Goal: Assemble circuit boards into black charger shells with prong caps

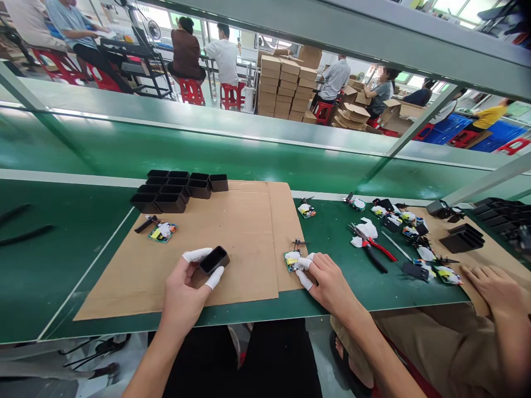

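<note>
My left hand, with white finger cots on its thumb and a finger, grips a small black plastic case by its sides, its hollow opening facing up. To the right, my right hand, also in white finger cots, has thumb and fingers closed at the edge of a small circuit board on the cardboard's right side. White and yellow parts cover that board, and a dark piece sticks out behind it. Another circuit board lies left on the cardboard sheet, attached to a black piece.
Several black cases stand grouped at the cardboard's back left. On the right lie red-and-black pliers, several circuit boards and more cases. A co-worker's hand rests at the far right. A metal frame bar crosses above.
</note>
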The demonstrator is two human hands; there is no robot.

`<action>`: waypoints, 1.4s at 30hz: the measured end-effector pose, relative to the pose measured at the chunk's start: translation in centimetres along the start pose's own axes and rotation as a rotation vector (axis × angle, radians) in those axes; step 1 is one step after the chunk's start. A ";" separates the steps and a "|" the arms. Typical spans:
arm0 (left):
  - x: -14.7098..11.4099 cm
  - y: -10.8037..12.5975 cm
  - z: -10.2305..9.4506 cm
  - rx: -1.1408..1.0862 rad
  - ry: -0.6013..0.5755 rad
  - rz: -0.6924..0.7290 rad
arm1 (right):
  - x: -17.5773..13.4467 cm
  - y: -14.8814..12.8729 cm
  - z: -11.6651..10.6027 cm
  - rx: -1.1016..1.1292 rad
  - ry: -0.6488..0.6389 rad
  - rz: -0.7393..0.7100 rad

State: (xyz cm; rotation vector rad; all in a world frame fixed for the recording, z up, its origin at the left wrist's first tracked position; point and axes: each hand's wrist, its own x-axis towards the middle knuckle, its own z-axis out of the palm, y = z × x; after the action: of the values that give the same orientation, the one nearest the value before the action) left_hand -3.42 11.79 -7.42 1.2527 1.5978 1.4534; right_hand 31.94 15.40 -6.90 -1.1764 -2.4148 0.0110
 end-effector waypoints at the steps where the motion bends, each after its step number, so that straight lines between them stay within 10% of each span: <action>1: 0.0 -0.1 0.0 0.004 0.000 0.001 | 0.0 0.0 0.1 0.015 0.005 0.004; 17: 0.3 0.4 0.2 -0.028 0.015 -0.039 | -0.6 0.4 -1.0 0.331 0.047 0.236; 34: 0.3 -0.2 0.1 -0.040 0.012 -0.036 | 0.3 2.9 -1.1 0.164 -0.084 -0.066; 42: 0.3 -0.3 -0.1 0.000 0.013 -0.022 | -1.4 1.3 -0.4 0.230 0.108 0.172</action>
State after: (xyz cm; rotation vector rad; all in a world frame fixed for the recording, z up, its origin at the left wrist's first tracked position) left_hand -3.70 12.07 -7.68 1.2248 1.6153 1.4501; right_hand 33.84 15.12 -7.36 -1.2389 -2.1471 0.2651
